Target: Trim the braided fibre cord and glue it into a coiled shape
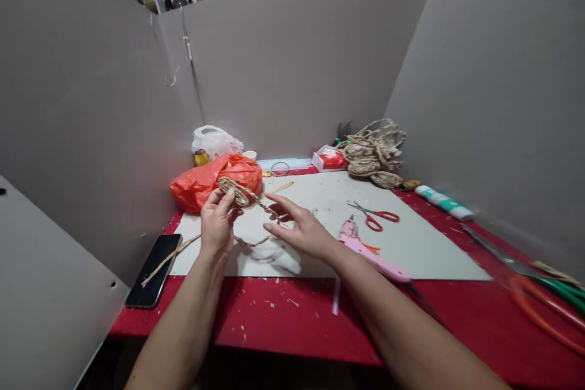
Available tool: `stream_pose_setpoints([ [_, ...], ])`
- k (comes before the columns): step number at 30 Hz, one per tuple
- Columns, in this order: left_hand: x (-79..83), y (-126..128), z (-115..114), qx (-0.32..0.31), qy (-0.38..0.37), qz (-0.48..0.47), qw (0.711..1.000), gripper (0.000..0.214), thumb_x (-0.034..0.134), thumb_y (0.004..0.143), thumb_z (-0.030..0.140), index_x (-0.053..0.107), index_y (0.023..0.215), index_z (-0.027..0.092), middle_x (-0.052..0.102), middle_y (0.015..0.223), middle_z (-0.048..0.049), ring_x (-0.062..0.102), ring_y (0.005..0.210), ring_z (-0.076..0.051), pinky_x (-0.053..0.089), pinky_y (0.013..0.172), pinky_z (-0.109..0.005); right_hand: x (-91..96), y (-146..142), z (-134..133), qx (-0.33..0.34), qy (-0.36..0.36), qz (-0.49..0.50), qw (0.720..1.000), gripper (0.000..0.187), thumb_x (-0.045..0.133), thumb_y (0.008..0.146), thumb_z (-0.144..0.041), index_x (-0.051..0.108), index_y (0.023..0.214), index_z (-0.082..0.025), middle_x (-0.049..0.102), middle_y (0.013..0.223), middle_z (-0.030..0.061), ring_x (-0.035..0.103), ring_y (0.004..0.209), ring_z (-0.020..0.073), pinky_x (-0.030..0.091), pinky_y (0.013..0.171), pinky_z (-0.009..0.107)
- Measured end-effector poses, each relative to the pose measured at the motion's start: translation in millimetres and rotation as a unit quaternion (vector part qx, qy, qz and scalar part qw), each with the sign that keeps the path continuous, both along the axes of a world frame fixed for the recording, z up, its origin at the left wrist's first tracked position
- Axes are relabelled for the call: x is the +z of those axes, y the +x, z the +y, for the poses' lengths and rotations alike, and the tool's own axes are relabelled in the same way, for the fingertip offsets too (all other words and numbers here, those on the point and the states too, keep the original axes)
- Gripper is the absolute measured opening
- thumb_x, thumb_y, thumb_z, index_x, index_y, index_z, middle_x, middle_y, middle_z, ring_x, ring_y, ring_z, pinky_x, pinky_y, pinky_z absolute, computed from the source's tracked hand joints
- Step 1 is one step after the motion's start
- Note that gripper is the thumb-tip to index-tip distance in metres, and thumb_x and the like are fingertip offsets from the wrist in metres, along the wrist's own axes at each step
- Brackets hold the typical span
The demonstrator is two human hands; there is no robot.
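My left hand (217,225) is raised above the white work board (411,244), fingers closed around a small coiled disc of straw rope (234,190). A braided rope tail (256,237) runs from the coil down past my right hand (297,228) and trails left across the black phone (153,271). The right hand's fingers are stretched out and apart, with the rope passing by the fingertips. A pink glue gun (372,253) lies just right of that wrist.
An orange plastic bag (201,183) and a white bag (214,140) sit at the back left. Red-handled scissors (377,216), a heap of rope coils (372,155), a red-white box (329,159) and a white-green tube (445,202) lie on the red table (292,317). Grey partition walls close in three sides.
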State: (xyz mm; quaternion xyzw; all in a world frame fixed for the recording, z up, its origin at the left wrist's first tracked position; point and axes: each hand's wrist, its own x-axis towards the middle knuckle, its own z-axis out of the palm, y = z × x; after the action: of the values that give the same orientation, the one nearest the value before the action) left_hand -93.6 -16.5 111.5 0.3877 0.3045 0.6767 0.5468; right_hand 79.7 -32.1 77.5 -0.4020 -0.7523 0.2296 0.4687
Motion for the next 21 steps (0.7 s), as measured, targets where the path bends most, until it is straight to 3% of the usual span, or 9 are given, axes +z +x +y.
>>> stream_pose_setpoints([
  [3,-0.5,-2,5,0.001,0.004,-0.002,1.000,0.025,0.077,0.064,0.026,0.062,0.083,0.017,0.066,0.073,0.0029,0.059,0.057,-0.006,0.043,0.052,-0.016,23.6,21,-7,-0.043,0.003,0.042,0.998,0.038,0.060,0.083,-0.031,0.057,0.119,-0.017,0.067,0.101,0.0087,0.064,0.087,0.0170,0.052,0.077,0.032],
  [5,-1.3,-1,6,-0.004,0.009,-0.001,1.000,0.025,0.077,0.064,0.026,0.062,0.082,0.017,0.067,0.073,0.0031,0.059,0.058,-0.006,0.043,0.052,-0.016,37.9,42,-17,-0.090,0.012,0.040,0.995,0.022,0.054,0.087,-0.036,0.064,0.089,-0.016,0.067,0.081,0.0052,0.063,0.074,0.0158,0.051,0.069,0.030],
  [7,-2.0,0,5,-0.010,0.014,0.001,1.000,0.025,0.078,0.063,0.026,0.064,0.081,0.017,0.067,0.072,0.0029,0.059,0.058,-0.007,0.043,0.052,-0.016,41.8,64,-29,-0.132,0.006,-0.010,0.991,0.028,0.049,0.089,-0.038,0.061,0.079,-0.016,0.065,0.074,0.0042,0.062,0.069,0.0155,0.049,0.066,0.029],
  [9,-2.6,1,3,-0.015,0.019,0.005,1.000,0.024,0.078,0.062,0.026,0.065,0.080,0.016,0.067,0.071,0.0024,0.059,0.057,-0.007,0.042,0.051,-0.016,32.1,86,-41,-0.191,-0.016,-0.120,0.974,0.027,0.047,0.089,-0.040,0.060,0.083,-0.016,0.065,0.077,0.0049,0.061,0.072,0.0170,0.048,0.066,0.030],
  [11,-3.1,3,0,-0.022,0.023,0.013,0.999,0.023,0.078,0.063,0.027,0.067,0.079,0.015,0.067,0.069,0.0014,0.058,0.056,-0.007,0.042,0.051,-0.017,12.7,105,-51,-0.213,-0.075,-0.278,0.934,0.028,0.052,0.086,-0.039,0.059,0.103,-0.018,0.067,0.099,0.0090,0.062,0.088,0.0210,0.047,0.074,0.032],
  [12,-3.3,3,-1,-0.026,0.024,0.018,0.999,0.023,0.078,0.064,0.027,0.067,0.079,0.015,0.067,0.069,0.0009,0.058,0.056,-0.007,0.042,0.050,-0.017,1.7,112,-55,-0.217,-0.095,-0.310,0.921,0.032,0.058,0.081,-0.038,0.060,0.105,-0.017,0.066,0.104,0.0122,0.062,0.094,0.0250,0.047,0.075,0.035],
  [14,-3.7,4,-3,-0.033,0.027,0.031,0.999,0.022,0.078,0.064,0.028,0.069,0.079,0.014,0.066,0.068,-0.0001,0.057,0.056,-0.008,0.042,0.050,-0.018,-18.5,121,-60,-0.220,-0.123,-0.341,0.906,0.037,0.065,0.074,-0.037,0.062,0.104,-0.015,0.067,0.102,0.0161,0.063,0.094,0.0311,0.047,0.072,0.037],
  [16,-4.0,5,-4,-0.040,0.031,0.042,0.998,0.023,0.078,0.065,0.029,0.070,0.079,0.014,0.066,0.068,-0.0008,0.057,0.056,-0.008,0.042,0.051,-0.018,-33.4,125,-62,-0.227,-0.137,-0.355,0.897,0.035,0.058,0.079,-0.037,0.062,0.105,-0.014,0.068,0.101,0.0175,0.064,0.090,0.0321,0.046,0.070,0.037],
  [21,-4.7,6,-4,-0.056,0.034,0.057,0.996,0.023,0.077,0.066,0.031,0.072,0.081,0.014,0.064,0.068,-0.0007,0.054,0.056,-0.008,0.043,0.051,-0.019,-47.9,126,-65,-0.248,-0.142,-0.327,0.901,0.039,0.049,0.085,-0.036,0.050,0.118,-0.014,0.069,0.095,0.0158,0.066,0.083,0.0291,0.048,0.069,0.038],
])
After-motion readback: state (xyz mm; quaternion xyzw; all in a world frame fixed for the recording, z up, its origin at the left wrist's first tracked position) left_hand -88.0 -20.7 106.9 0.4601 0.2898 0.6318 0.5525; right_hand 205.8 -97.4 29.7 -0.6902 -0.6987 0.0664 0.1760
